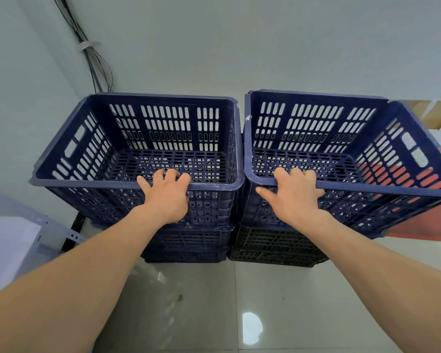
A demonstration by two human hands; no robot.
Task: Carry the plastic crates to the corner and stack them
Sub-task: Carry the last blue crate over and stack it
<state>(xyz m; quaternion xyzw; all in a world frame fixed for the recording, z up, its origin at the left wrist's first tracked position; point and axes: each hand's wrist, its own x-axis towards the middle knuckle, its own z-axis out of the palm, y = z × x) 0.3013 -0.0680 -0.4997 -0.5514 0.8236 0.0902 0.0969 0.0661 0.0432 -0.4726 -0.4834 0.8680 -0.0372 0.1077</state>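
Note:
Two stacks of perforated plastic crates stand side by side against the white wall. On the left stack, the top dark blue crate [87, 179] is empty, and my left hand [167, 197] grips its near rim with fingers hooked inside. The right stack's top dark blue crate [382, 189] is also empty; my right hand [294, 194] grips its near rim close to the left corner. More blue crates [189, 240] sit under the left one. Black crates [273, 248] sit under the right one.
A bundle of black cables [92, 54] runs down the wall corner at the left. A pale grey metal shelf frame [54, 233] stands at lower left. An orange-red object [423, 220] shows behind the right crate. Glossy grey floor tiles [214, 307] lie below.

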